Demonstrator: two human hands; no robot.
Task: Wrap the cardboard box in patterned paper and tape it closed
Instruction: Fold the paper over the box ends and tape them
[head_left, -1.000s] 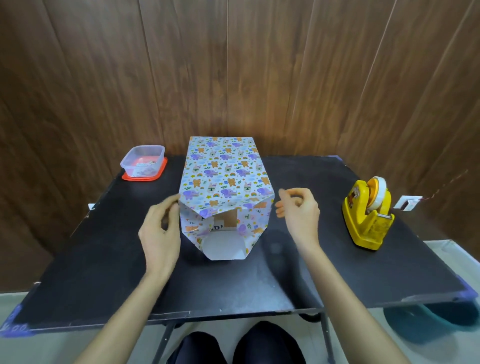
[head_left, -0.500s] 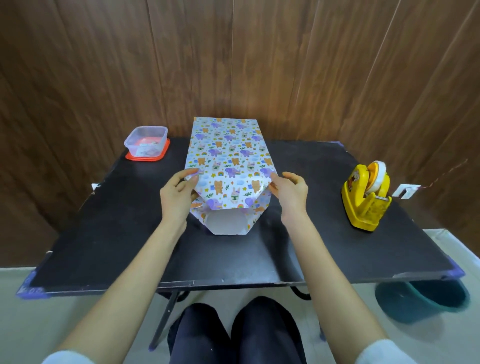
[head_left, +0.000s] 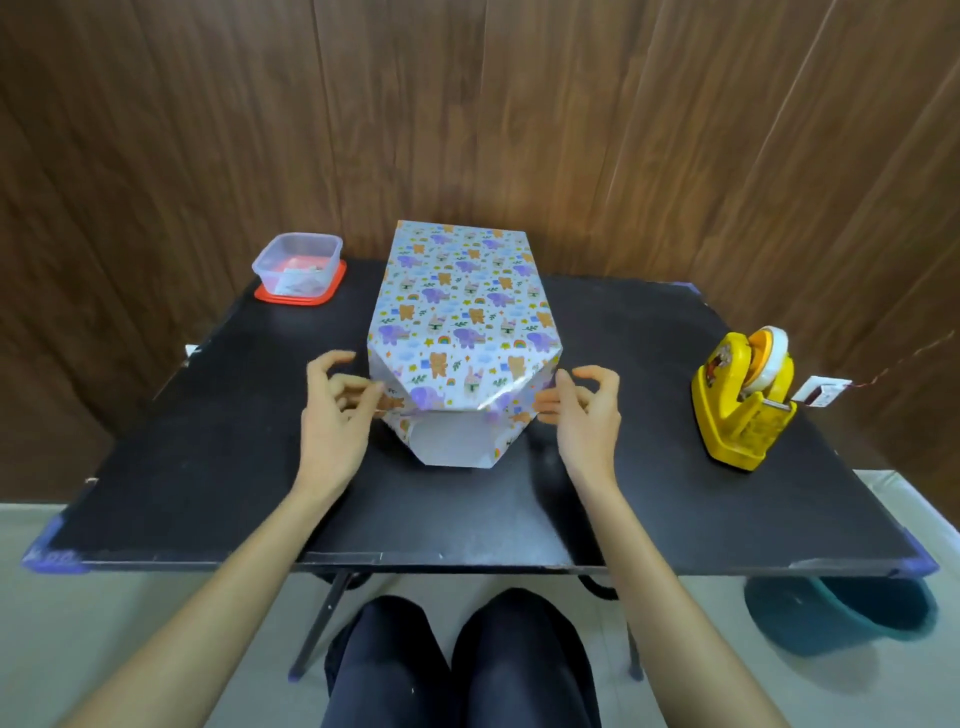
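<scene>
Single view, worn on the person's head, facing forward and tilted down. It looks from the near edge of the black table (head_left: 208, 467) toward the wood-panel wall (head_left: 467, 104), which fills the top half. The lens is wide: table edges bow and the whole top fits in. It sits close. Forearms enter from the bottom corners, and the left hand (head_left: 332, 421) and right hand (head_left: 587, 415) sit mid-frame either side of the patterned paper (head_left: 457, 322). Knees (head_left: 457, 665) show bottom centre. A plastic container (head_left: 297, 260) is far left, a yellow tape dispenser (head_left: 743, 410) at right, and a teal bucket (head_left: 841, 618) on the floor lower right.
</scene>
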